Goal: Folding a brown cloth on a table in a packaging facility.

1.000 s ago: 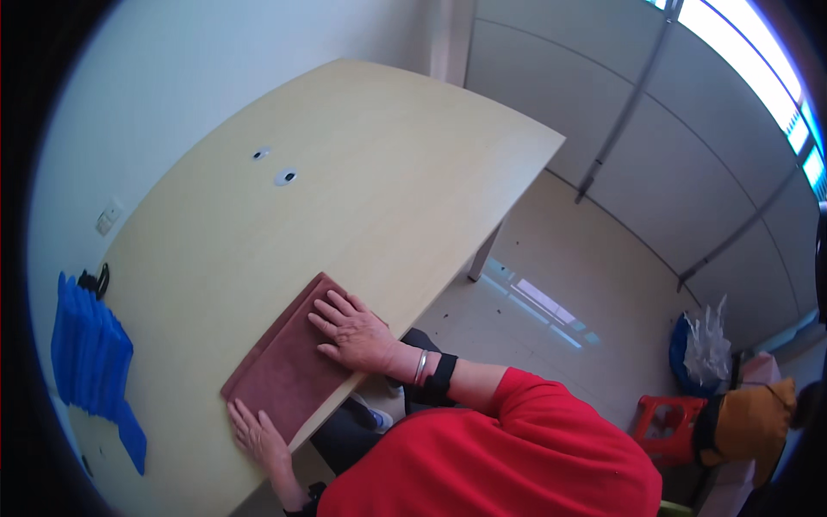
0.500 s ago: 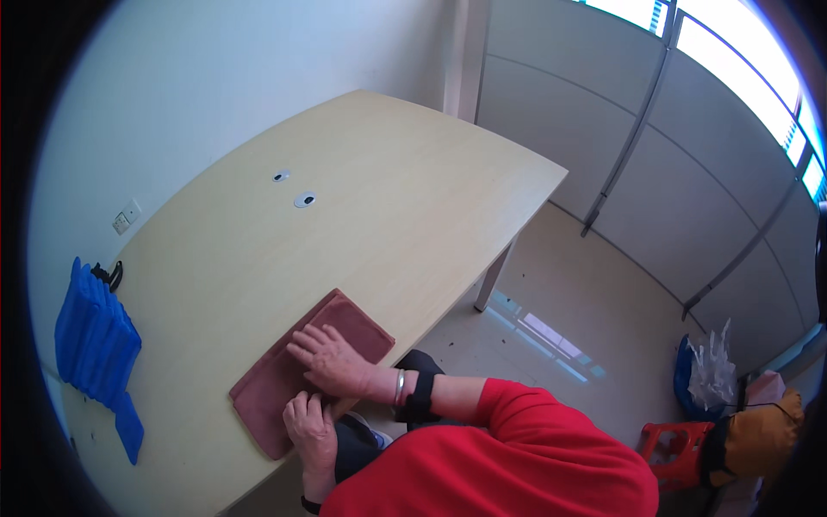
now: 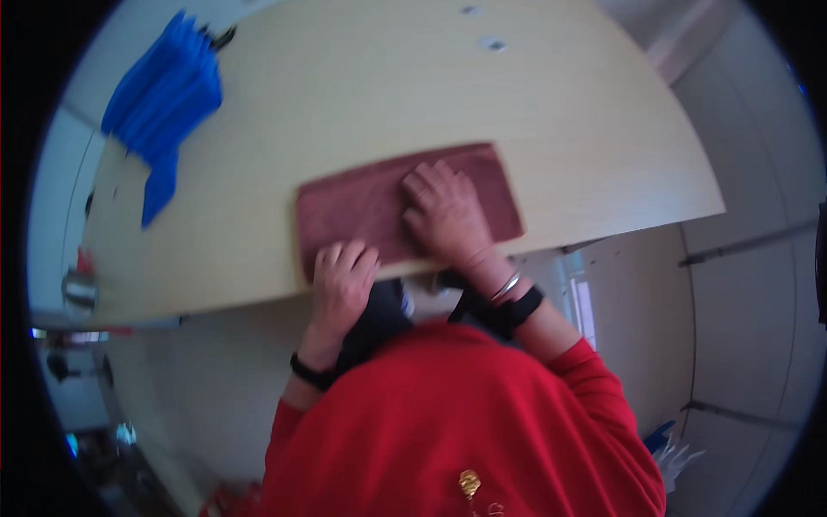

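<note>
A folded reddish-brown towel (image 3: 370,207) lies flat along the near edge of the table. My right hand (image 3: 448,211) rests palm down on its right half, fingers stretched out and slightly apart. At the towel's near left corner is my left hand (image 3: 342,280), its fingers lying loosely bent over the near edge. The left thumb is hidden. Both wrists wear black bands, and a silver bangle circles the right one.
The pale wooden table (image 3: 594,129) has two small round fittings at its far side. A stack of blue folded pieces (image 3: 168,90) stands at the far left. A metal-looking object (image 3: 79,289) sits near the left edge. Grey partition panels (image 3: 741,319) are on the right.
The view has turned and shifted, so the table edge now runs across in front of me. My right hand remains flat on the towel, my left at its near edge.
</note>
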A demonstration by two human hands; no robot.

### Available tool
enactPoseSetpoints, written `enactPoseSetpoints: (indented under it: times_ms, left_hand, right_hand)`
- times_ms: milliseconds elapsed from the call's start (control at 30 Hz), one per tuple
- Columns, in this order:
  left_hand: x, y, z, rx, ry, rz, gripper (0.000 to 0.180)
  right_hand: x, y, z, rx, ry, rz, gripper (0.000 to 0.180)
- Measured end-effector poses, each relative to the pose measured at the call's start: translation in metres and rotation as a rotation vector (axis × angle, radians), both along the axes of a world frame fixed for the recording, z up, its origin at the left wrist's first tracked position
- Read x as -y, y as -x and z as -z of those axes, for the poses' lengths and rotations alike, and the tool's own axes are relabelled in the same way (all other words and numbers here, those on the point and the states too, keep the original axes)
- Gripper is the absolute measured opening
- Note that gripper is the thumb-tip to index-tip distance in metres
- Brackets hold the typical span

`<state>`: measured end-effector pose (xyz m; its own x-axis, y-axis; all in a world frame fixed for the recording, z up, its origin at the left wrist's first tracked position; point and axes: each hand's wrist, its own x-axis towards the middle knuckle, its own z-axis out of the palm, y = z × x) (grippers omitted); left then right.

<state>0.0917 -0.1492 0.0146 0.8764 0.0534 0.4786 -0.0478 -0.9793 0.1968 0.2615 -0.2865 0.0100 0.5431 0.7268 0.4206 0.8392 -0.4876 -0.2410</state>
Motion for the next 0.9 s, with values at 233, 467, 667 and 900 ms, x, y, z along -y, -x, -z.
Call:
enactPoseSetpoints:
  times_ms: [233, 467, 667, 900]
  left_hand:
    - [-0.044, 0.032, 0.022, 0.04, 0.02, -0.15, 0.02]
    - [-0.015, 0.01, 0.008, 0.116, -0.008, -0.083, 0.019]
    - [-0.01, 0.004, 0.018, 0.1, -0.003, 0.041, 0.021]
    - [-0.033, 0.022, 0.028, 0.066, 0.021, -0.062, 0.022]
  right_hand:
    - [0.019, -0.014, 0.024, 0.023, 0.041, 0.03, 0.046]
    - [0.014, 0.014, 0.001, -0.187, -0.024, -0.173, 0.05]
    - [0.022, 0.044, 0.004, -0.173, 0.084, -0.481, 0.055]
    - [0.074, 0.016, 0.015, -0.031, 0.133, -0.235, 0.052]
